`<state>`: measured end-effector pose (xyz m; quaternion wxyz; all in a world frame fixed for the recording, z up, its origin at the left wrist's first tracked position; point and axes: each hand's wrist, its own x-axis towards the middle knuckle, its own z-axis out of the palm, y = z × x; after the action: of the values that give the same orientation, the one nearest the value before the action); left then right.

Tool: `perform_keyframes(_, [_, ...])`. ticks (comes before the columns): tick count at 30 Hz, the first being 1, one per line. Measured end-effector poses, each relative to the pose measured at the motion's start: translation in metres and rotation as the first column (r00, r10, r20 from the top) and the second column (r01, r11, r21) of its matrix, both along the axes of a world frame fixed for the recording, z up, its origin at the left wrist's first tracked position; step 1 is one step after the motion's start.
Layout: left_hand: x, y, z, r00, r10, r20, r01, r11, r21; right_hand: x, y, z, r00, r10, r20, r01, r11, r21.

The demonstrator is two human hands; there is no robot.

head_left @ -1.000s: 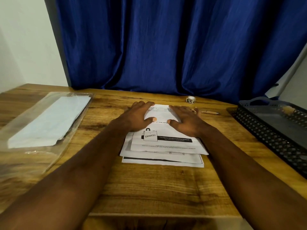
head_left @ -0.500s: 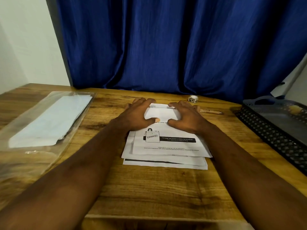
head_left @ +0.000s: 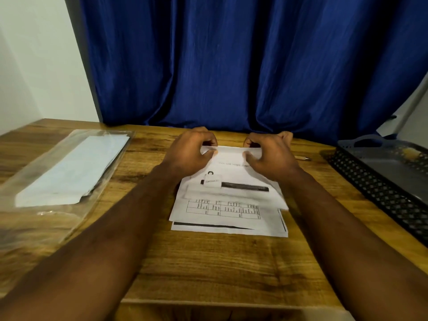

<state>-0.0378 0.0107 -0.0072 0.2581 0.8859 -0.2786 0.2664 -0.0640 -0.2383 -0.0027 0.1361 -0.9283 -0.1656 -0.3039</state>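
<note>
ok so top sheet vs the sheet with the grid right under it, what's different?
The top sheet is pinched at its far edge by the left hand and right hand; the grid sheet lies flat beneath it. The top sheet carries a black bar; the grid sheet shows a ruled table. Both are white printed paper in one stack on the wooden table.

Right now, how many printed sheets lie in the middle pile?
3 visible: top sheet, pinched by left hand and right hand; gridded sheet under it; black-barred sheet lowest. More may hide beneath.
</note>
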Motion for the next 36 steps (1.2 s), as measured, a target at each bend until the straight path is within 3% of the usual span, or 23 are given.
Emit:
perform_keyframes(5, [0.000,0.003,-0.010,0.996,0.036,-0.082,-0.030,0.997,0.071,0.002,0.003,-0.003,0.999,-0.022,-0.050,0.020,0.999,-0.042])
perform_keyframes(11, [0.000,0.004,-0.015,0.955,0.046,-0.292,-0.002,0.989,0.147,-0.004,0.009,-0.007,0.923,-0.054,-0.380,0.040,0.998,-0.045])
perform_keyframes(16, [0.003,0.000,-0.017,0.946,0.029,-0.324,0.008,0.994,0.113,-0.008,0.021,-0.008,0.919,-0.058,-0.390,0.066,0.998,0.008])
perform_keyframes(20, [0.005,-0.001,-0.026,0.958,0.061,-0.281,-0.013,0.986,0.168,-0.003,0.040,-0.016,0.872,-0.045,-0.487,0.018,0.998,-0.060])
perform_keyframes(25, [0.002,-0.002,-0.029,0.939,0.068,-0.338,-0.014,0.987,0.158,0.005,0.054,-0.021,0.764,-0.125,-0.633,-0.050,0.967,-0.251])
perform_keyframes(28, [0.001,-0.004,-0.027,0.936,0.097,-0.338,-0.038,0.983,0.177,0.008,0.041,-0.021,0.726,-0.183,-0.663,0.018,0.969,-0.247])
perform_keyframes(33, [-0.001,-0.005,-0.025,0.934,0.109,-0.341,-0.044,0.980,0.193,0.017,0.004,-0.032,0.702,-0.325,-0.634,0.268,0.945,-0.187])
perform_keyframes(36, [0.000,-0.003,-0.025,0.939,0.096,-0.330,-0.032,0.981,0.194,0.015,0.000,-0.032,0.693,-0.351,-0.629,0.292,0.935,-0.201])
